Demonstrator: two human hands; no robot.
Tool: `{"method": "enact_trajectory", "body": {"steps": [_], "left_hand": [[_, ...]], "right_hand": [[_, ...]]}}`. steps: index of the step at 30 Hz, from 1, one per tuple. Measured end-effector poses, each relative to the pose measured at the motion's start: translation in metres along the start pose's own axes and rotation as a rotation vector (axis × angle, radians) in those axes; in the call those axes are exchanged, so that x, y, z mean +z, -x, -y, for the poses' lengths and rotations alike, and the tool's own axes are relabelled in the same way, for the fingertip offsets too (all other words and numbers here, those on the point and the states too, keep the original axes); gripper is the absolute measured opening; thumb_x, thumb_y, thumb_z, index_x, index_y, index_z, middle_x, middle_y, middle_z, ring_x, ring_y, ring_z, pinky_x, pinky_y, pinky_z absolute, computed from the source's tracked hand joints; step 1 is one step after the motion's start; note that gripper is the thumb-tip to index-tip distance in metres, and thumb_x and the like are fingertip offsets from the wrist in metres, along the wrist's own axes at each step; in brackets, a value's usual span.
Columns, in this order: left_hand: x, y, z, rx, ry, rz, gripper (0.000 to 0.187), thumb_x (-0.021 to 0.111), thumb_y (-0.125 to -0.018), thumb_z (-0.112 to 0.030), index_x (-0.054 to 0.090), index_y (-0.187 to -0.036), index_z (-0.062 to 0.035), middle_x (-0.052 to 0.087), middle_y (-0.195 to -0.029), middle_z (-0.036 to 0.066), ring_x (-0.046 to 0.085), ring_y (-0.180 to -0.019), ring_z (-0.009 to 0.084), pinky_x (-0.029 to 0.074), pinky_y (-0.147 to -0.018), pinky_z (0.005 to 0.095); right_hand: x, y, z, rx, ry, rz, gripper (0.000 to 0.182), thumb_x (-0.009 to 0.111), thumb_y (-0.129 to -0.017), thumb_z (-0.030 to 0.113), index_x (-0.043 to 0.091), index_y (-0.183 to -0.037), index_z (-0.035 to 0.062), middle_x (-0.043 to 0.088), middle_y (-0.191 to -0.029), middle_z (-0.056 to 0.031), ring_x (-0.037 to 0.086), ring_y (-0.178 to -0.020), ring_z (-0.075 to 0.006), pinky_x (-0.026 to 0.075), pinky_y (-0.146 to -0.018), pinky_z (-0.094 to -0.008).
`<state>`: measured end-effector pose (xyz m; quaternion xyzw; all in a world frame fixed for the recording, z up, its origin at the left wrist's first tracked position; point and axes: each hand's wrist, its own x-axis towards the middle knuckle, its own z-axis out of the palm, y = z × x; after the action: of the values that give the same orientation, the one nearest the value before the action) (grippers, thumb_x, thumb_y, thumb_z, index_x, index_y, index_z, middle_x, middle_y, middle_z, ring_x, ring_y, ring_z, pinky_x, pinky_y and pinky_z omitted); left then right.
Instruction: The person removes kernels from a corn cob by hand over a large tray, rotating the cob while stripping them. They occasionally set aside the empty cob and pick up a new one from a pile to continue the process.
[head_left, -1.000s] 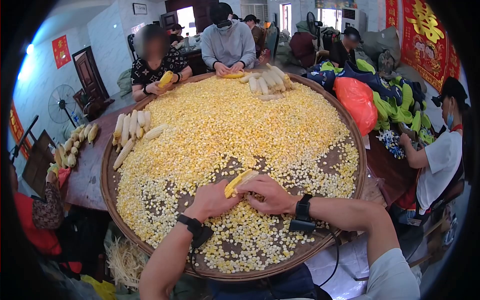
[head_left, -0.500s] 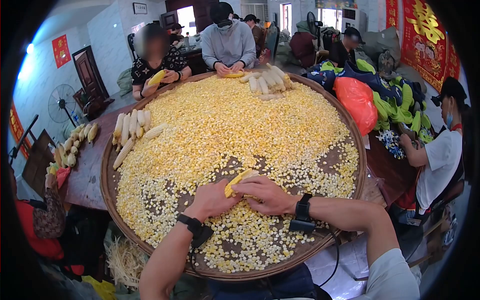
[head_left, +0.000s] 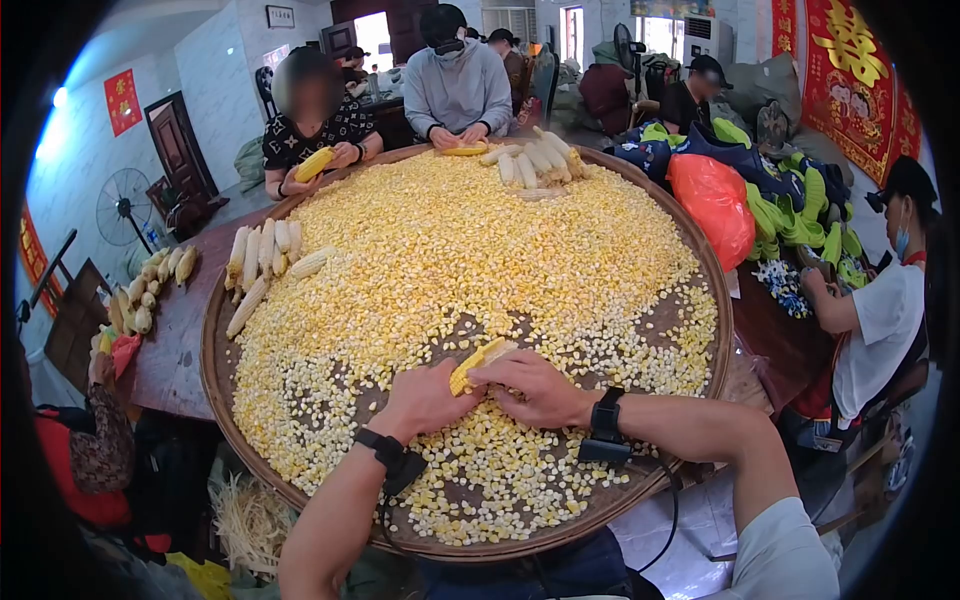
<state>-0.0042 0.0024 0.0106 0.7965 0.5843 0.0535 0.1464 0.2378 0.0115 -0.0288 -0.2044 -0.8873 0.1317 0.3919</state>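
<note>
A partly stripped corn cob (head_left: 476, 366) sits between my two hands over the near half of a wide round tray (head_left: 214, 372). My left hand (head_left: 428, 400) is closed round its lower end. From the right, my right hand (head_left: 535, 388) presses its fingers against the kernel rows, and the fingertips are partly hidden. Pale bare cob shows along the upper right side. Loose yellow and white corn kernels (head_left: 450, 260) cover most of the tray, thinner under my hands, where the dark tray bottom shows through.
Stripped cobs lie at the tray's left (head_left: 262, 258) and far right (head_left: 540, 160). Two people across the tray hold corn cobs. A red plastic bag (head_left: 712, 205) and green-and-blue shoe parts (head_left: 800, 205) are at right, beside a seated person. More corn ears (head_left: 150, 285) lie on the left table.
My hands and the cob stay almost in place, with only a slight shift of my right fingers. Across the tray, the left person's cob has lowered a little.
</note>
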Motion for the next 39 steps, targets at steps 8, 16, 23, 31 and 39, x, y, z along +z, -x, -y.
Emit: {"method": "enact_trajectory", "body": {"steps": [8,16,23,31,39], "left_hand": [[0.005,-0.002,0.002,0.028,0.022,-0.039,0.070,0.064,-0.093,-0.070,0.068,-0.123,-0.0061,0.079,-0.104,0.025,0.076,-0.098,0.0453,0.060,-0.087,0.0549],[0.006,-0.003,0.006,0.057,0.024,-0.045,0.074,0.063,-0.093,-0.073,0.067,-0.121,-0.0044,0.079,-0.103,0.026,0.076,-0.098,0.0453,0.060,-0.087,0.0547],[-0.003,0.000,0.000,0.006,0.016,0.003,0.069,0.067,-0.093,-0.069,0.068,-0.126,-0.0082,0.078,-0.111,0.022,0.074,-0.105,0.0427,0.059,-0.090,0.0528],[-0.004,0.001,-0.001,-0.006,0.026,0.005,0.068,0.069,-0.092,-0.068,0.069,-0.124,-0.0081,0.078,-0.111,0.022,0.075,-0.105,0.0421,0.059,-0.090,0.0514],[-0.002,0.000,-0.002,-0.013,0.012,-0.010,0.068,0.067,-0.094,-0.069,0.069,-0.123,-0.0078,0.078,-0.110,0.022,0.075,-0.103,0.0431,0.059,-0.089,0.0526]], "right_hand": [[-0.002,-0.002,-0.001,-0.054,-0.022,-0.006,0.053,0.069,-0.090,-0.004,0.069,-0.140,0.0116,0.074,-0.122,-0.0088,0.068,-0.114,-0.0315,0.054,-0.099,-0.0447],[-0.001,-0.003,-0.007,-0.123,-0.051,0.001,0.054,0.068,-0.089,-0.008,0.070,-0.139,0.0132,0.075,-0.122,-0.0072,0.068,-0.115,-0.0315,0.055,-0.100,-0.0445],[-0.005,-0.002,-0.002,-0.129,-0.035,0.090,0.058,0.066,-0.091,-0.006,0.065,-0.145,0.0145,0.072,-0.132,-0.0052,0.065,-0.123,-0.0310,0.050,-0.108,-0.0453],[0.001,-0.001,-0.001,-0.088,-0.022,0.060,0.056,0.062,-0.095,-0.003,0.062,-0.150,0.0113,0.068,-0.143,-0.0074,0.062,-0.131,-0.0312,0.048,-0.111,-0.0453],[-0.002,-0.001,-0.003,-0.093,-0.032,0.042,0.057,0.064,-0.093,-0.005,0.064,-0.147,0.0111,0.072,-0.133,-0.0085,0.066,-0.123,-0.0313,0.053,-0.106,-0.0447]]}}
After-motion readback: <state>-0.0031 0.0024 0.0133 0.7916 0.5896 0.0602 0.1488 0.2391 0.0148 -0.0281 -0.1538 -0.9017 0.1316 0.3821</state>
